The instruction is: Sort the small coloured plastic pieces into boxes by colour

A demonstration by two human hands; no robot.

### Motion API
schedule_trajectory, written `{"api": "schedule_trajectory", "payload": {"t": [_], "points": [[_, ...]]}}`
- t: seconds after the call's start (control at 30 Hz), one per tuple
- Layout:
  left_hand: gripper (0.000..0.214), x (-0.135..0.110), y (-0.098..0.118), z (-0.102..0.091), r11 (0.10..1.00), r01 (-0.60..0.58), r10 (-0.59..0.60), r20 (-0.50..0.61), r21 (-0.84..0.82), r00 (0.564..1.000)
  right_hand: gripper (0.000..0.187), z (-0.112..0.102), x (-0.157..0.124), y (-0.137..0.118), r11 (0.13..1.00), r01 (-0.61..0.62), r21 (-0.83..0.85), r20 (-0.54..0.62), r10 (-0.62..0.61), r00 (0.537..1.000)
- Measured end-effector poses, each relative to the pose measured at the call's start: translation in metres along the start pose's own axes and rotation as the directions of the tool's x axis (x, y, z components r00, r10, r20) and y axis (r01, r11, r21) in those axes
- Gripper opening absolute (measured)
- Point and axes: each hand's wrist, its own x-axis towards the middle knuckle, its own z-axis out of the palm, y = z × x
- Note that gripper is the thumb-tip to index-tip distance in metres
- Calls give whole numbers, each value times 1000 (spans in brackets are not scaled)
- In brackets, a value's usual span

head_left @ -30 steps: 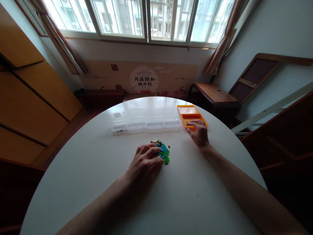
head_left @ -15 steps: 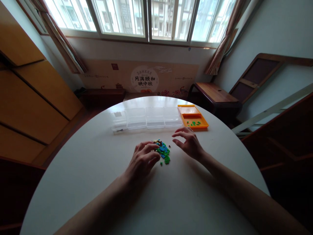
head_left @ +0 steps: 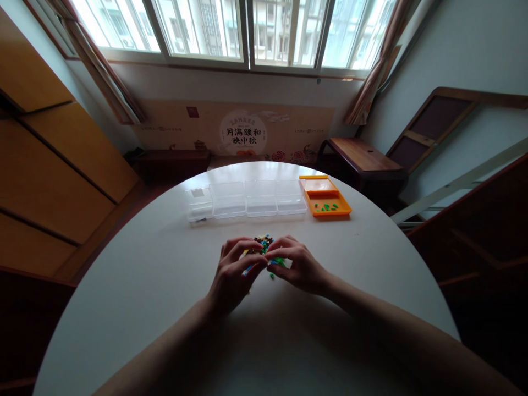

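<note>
A small heap of toy building bricks (head_left: 264, 240), blue, green, brown and cream, lies on the white round table under both hands. My left hand (head_left: 235, 269) curls in from the left, its thumb and index finger brought together over the heap. From the right, my right hand (head_left: 299, 265) bends its fingers in over the green bricks, and its index fingertip meets the left fingertips. Whatever sits between the fingertips is too small to make out. One loose green brick (head_left: 271, 275) lies just in front of the heap.
Behind the hands stands a row of clear plastic compartment boxes (head_left: 261, 208). Beside it on the right, an open orange box (head_left: 348, 210) holds several green bricks (head_left: 326, 207). The table's rounded far edge (head_left: 264, 163) runs behind them; a wooden seat (head_left: 365, 154) stands beyond.
My right hand has moved left and toward me, from near the orange box to the heap. My left hand has shifted slightly left, and the fingertips of both hands now meet.
</note>
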Motion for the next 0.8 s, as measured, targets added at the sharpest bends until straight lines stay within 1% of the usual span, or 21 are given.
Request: {"api": "schedule_trajectory", "payload": {"t": [0.13,0.3,0.4,0.57,0.63,0.7,0.8], "points": [[4,1,0,0,1000,-6,6,-9,14,1000,12,1,-1,2,999,1,39,-39,0,999],[4,3,-1,-1,1000,-29,29,-14,8,999,9,2,-2,3,1000,15,22,-85,-13,996],[6,3,-2,-2,999,-42,42,-25,6,999,8,2,-2,3,999,15,37,-78,-13,997],[7,1,-3,-3,997,-61,62,-9,41,998,5,0,-1,5,996,22,81,-36,-19,999],[7,1,-2,-3,996,-69,69,2,60,998,5,-3,1,11,998,16,67,-59,-12,998],[7,0,-1,-2,995,-76,76,7,69,997,4,-10,4,22,1000,5,16,-115,-3,993],[7,0,0,-1,994,-86,84,29,72,996,3,-32,9,50,990,-32,-137,-235,-1,972]]}}
